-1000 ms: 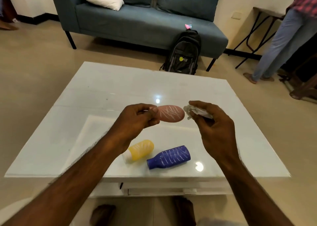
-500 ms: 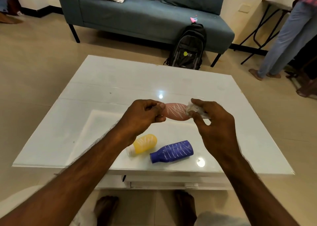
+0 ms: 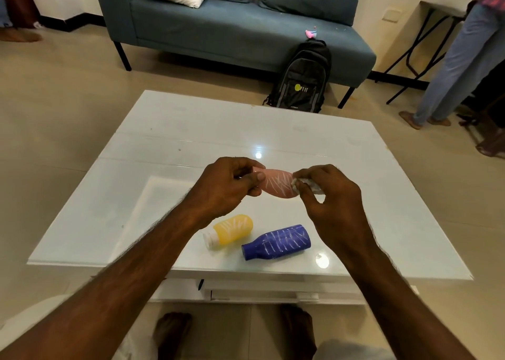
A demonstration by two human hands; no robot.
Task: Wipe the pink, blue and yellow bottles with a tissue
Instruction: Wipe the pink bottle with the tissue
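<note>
Tissue (image 3: pixel 307 187) contact sits right at the base end of the pink bottle (image 3: pixel 276 184), so this looks like the start of the wiping pass on the first of the three. Your left hand (image 3: pixel 226 186) pinches the bottle's neck end between thumb and fingers and holds it horizontal in the air above the white surface (image 3: pixel 169 168); your right hand (image 3: pixel 325 195) is pressed together on the crumpled tissue, which touches the bottle's far right end. White scribbled marks run across the bottle's middle, and those are probably what needs to come off. To do this well, keep the neck pinched firmly so the bottle does not swivel, and draw the tissue along the body toward your left hand with steady pressure instead of dabbing. Turn the bottle a little with your left fingers after each pass so the hidden side gets covered too; you cannot see from here whether marks continue round the back. Fold the tissue to a fresh face if it smears. The yellow bottle (image 3: pixel 232 229) and the blue bottle (image 3: pixel 278 242) lie on their sides just beside each other on the surface near its front edge, both marked with the same white lines and not yet wiped, so mind your forearms above them.
</note>
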